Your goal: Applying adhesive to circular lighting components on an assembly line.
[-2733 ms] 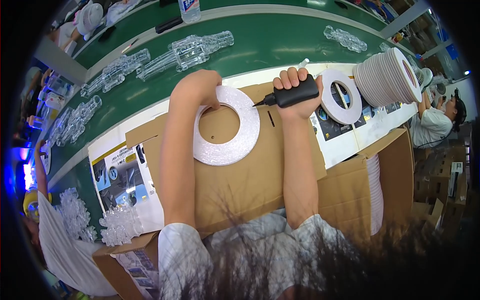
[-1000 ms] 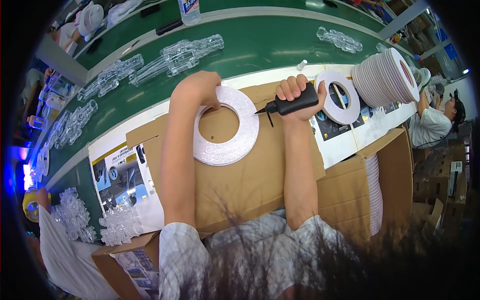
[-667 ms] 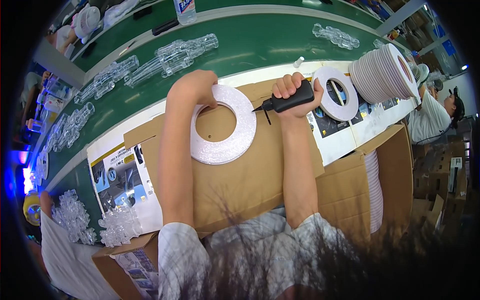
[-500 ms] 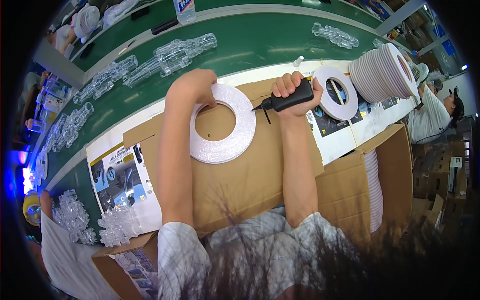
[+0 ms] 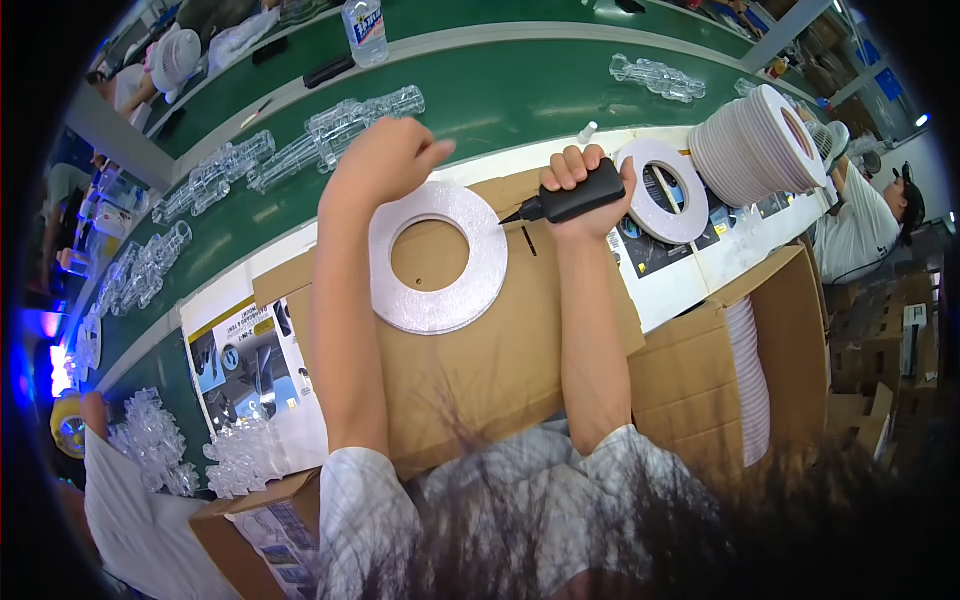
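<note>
A flat white ring [image 5: 440,310] with a glittery face lies on brown cardboard [image 5: 470,365] before me. Above its upper left edge hovers my left hand [image 5: 392,158], one digit stretched out to the right and nothing visible in its grasp; the other fingers are mostly hidden behind the hand. My right hand [image 5: 597,200] is wrapped round a black squeeze bottle [image 5: 575,203], tilted so that its thin tapered nozzle points left and down at the ring's right rim. Whether the tip touches the ring I cannot tell.
Another white ring [image 5: 640,205] lies to the right, beside a big stack of rings [image 5: 740,150]. An open carton [image 5: 690,385] holds more rings at lower right. Clear plastic parts [image 5: 345,125] lie along the green table [image 5: 510,90]. A small white cap [image 5: 588,131] stands beyond the cardboard.
My left hand has let go of the ring's inner edge and risen up and away from it. The ring's sheen has shifted. My right hand keeps the bottle at the rim.
</note>
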Available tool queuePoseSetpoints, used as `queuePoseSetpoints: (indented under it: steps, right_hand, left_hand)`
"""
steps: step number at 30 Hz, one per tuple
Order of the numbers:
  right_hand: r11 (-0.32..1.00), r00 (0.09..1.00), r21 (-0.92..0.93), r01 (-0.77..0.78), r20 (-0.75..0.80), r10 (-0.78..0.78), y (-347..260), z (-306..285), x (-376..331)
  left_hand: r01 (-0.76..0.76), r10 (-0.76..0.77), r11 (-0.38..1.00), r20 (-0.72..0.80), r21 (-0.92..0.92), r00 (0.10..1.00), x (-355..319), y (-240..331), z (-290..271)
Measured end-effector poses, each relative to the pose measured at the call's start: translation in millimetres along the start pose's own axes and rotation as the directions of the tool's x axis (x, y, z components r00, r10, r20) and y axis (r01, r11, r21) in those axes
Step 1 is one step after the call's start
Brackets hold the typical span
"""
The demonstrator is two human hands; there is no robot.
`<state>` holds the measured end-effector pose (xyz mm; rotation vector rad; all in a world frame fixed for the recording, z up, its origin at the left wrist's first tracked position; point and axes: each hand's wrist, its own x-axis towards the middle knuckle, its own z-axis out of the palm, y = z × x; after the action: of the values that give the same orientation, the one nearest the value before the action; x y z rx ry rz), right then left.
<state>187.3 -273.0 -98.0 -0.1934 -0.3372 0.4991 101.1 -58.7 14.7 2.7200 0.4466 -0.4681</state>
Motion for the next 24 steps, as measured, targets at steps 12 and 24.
queuePoseSetpoints:
  steps: [12,24]
  right_hand:
    - [0.969,0.966,-0.227,0.103,-0.209,-0.151,33,38,0]
    - [0.965,0.975,-0.156,0.212,-0.03,-0.219,5,41,0]
  left_hand:
    - [-0.709,0.48,0.701,-0.688,-0.071,0.544,-15,103,53]
    - [-0.659,0.17,0.355,-0.647,-0.664,0.743,-13,92,31]
